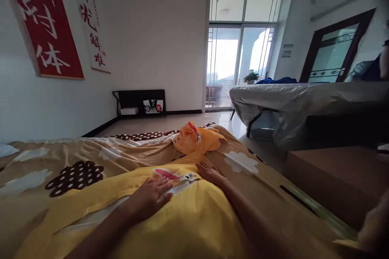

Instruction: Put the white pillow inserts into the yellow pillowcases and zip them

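A yellow cloth piece (188,214), printed with a pink-and-white animal face with whiskers, is spread in front of me; a long strip of it runs off to the left. My left hand (154,194) rests palm down on it beside the print, fingers stretched out. On the far right edge of the same cloth lies my right hand (210,173), flat with its fingers extended. Just beyond my hands, a bunched orange cloth (190,139) with a similar print sits in a crumpled heap. Neither hand grips anything.
A tan bedspread (255,188) with cloud and dotted patches lies beneath. To the right are a brown box (331,170) and a plastic-covered table (298,93) holding a plant (251,76). A black low stand (130,99) is by the far wall, near a glass door (225,64).
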Motion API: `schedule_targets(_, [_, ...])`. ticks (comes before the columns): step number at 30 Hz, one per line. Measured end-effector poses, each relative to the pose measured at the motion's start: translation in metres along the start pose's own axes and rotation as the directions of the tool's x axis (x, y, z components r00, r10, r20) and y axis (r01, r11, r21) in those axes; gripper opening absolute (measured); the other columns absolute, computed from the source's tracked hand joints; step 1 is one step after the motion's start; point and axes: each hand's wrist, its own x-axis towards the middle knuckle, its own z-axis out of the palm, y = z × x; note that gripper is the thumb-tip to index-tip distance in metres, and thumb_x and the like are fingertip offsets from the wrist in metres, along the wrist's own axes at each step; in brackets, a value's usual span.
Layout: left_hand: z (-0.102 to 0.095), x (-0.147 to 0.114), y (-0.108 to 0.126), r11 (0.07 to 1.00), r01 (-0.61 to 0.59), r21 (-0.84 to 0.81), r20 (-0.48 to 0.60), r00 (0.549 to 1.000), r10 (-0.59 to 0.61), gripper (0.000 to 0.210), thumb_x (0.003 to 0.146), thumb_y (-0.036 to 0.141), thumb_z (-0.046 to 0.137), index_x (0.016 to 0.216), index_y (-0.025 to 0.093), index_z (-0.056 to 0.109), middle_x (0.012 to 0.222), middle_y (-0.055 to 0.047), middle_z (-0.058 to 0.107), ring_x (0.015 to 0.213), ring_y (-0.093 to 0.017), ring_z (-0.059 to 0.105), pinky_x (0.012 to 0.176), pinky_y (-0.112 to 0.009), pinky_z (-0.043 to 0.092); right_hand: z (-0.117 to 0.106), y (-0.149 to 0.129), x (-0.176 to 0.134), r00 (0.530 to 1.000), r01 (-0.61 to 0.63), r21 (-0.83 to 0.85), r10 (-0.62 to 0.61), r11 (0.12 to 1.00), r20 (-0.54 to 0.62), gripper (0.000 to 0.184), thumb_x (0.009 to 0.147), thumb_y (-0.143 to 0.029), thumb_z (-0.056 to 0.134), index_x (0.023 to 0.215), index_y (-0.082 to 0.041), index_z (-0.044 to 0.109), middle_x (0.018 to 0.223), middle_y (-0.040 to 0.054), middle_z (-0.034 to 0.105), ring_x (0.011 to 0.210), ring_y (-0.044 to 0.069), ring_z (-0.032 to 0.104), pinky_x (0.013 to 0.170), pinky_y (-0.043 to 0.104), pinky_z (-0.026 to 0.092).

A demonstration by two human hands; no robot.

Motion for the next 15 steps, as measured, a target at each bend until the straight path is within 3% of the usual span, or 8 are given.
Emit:
schedule_targets(2, [0.003,-0.027,-0.008,0.999,0.037,0.016,-0.061,0.997,-0.036,0.051,0.093,0.053,0.033,0.135,0.029,0.049,0.142,-0.005,0.046,0.132,-0.025,0.041,0.110,-0.047,0.032,-0.007,-0.003,-0.025,0.998,-0.007,0.023,0.009,1.000,-0.061,0.054,0.092,-0.043,0.034,0.141,-0.020,0.042,0.144,0.0120,0.042,0.133,0.027,0.038,0.110,0.052,0.022])
schedule_targets(4, [0.006,-0.057,-0.023,0.997,0.073,0.013,-0.110,0.991,-0.071,0.051,0.092,0.054,0.034,0.137,0.034,0.044,0.145,-0.001,0.041,0.133,-0.024,0.040,0.110,-0.046,0.033,-0.004,-0.003,-0.066,0.988,-0.002,0.059,0.011,0.998,-0.156,0.056,0.095,-0.043,0.025,0.144,-0.020,0.037,0.145,0.0098,0.041,0.133,0.025,0.038,0.111,0.048,0.026])
schedule_targets(6, [0.015,-0.085,-0.040,0.993,0.117,0.006,-0.186,0.976,-0.114,0.049,0.093,0.052,0.036,0.139,0.038,0.039,0.146,0.003,0.040,0.134,-0.022,0.039,0.110,-0.045,0.034,0.011,0.005,-0.120,0.970,0.045,0.091,-0.022,0.995,-0.242,0.057,0.095,-0.045,0.022,0.147,-0.024,0.031,0.148,0.0048,0.036,0.137,0.024,0.033,0.111,0.044,0.028])
schedule_targets(9, [0.034,-0.114,-0.054,0.983,0.182,-0.008,-0.341,0.924,-0.173,0.048,0.094,0.046,0.036,0.141,0.035,0.037,0.144,0.002,0.042,0.133,-0.021,0.041,0.110,-0.041,0.036,0.039,0.025,-0.198,0.970,0.152,0.005,-0.148,0.988,-0.192,0.060,0.090,-0.049,0.038,0.147,-0.033,0.027,0.153,-0.0036,0.023,0.142,0.025,0.019,0.116,0.041,0.021])
schedule_targets(12, [0.044,-0.125,-0.052,0.978,0.209,-0.005,-0.407,0.893,-0.193,0.050,0.094,0.046,0.036,0.141,0.028,0.040,0.142,-0.002,0.046,0.131,-0.021,0.043,0.109,-0.040,0.038,0.051,0.040,-0.245,0.988,0.059,-0.071,-0.069,0.996,-0.136,0.054,0.092,-0.042,0.034,0.145,-0.036,0.030,0.152,-0.0051,0.025,0.141,0.024,0.022,0.114,0.041,0.024])
schedule_targets(15, [0.043,-0.128,-0.045,0.979,0.202,-0.012,-0.420,0.888,-0.188,0.049,0.093,0.046,0.035,0.137,0.026,0.046,0.138,-0.002,0.051,0.129,-0.020,0.045,0.108,-0.037,0.040,0.039,0.039,-0.261,0.983,-0.079,-0.102,0.060,0.992,-0.176,0.046,0.088,-0.035,0.039,0.133,-0.038,0.051,0.142,-0.0005,0.047,0.134,0.025,0.038,0.109,0.041,0.032])
